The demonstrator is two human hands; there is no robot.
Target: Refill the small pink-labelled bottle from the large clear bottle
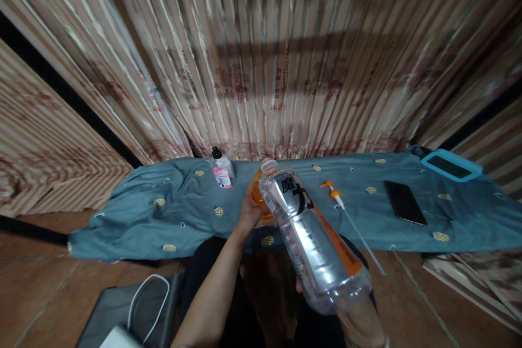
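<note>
Left hand [249, 211] closed around orange bottle [258, 191], at near edge of cloth-covered table. Right hand [354, 312] grips large clear plastic bottle [316, 239] near base, fingers mostly hidden; bottle tilted, neck toward far left, overlapping orange bottle; contact between bottles cannot be told. Right of bottles: orange pump dispenser [335, 194] with long tube, then black smartphone [405, 203], blue-framed device [452, 166] at far right. Left: black-capped bottle [222, 170], pink-labelled, upright. Beyond: striped curtain [281, 65].
</note>
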